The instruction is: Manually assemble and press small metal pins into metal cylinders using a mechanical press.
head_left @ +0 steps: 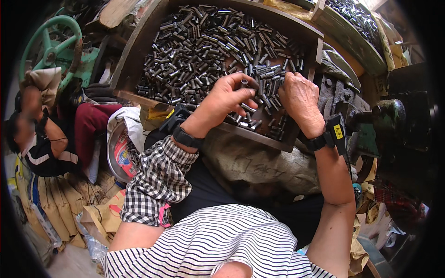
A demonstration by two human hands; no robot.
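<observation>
A wooden tray (252, 134) in front of me holds a large pile of short dark metal tubes (194, 65). Over its near part, my left hand (227, 99) is closed on a metal tube (244, 82), one open end of which shows by the index finger. My right hand (300, 95) is at the tray's right side with its fingers curled down among the tubes. Its fingertips are turned away, so whatever they grip is hidden. Near the right hand, several tubes lie side by side in a loose row.
A dark oily machine (398, 120) stands close on my right. At the left are a green handwheel (50, 51), a round metal basin (118, 153) and another person (46, 134). A second wooden bin (359, 41) of metal pieces sits at the far right.
</observation>
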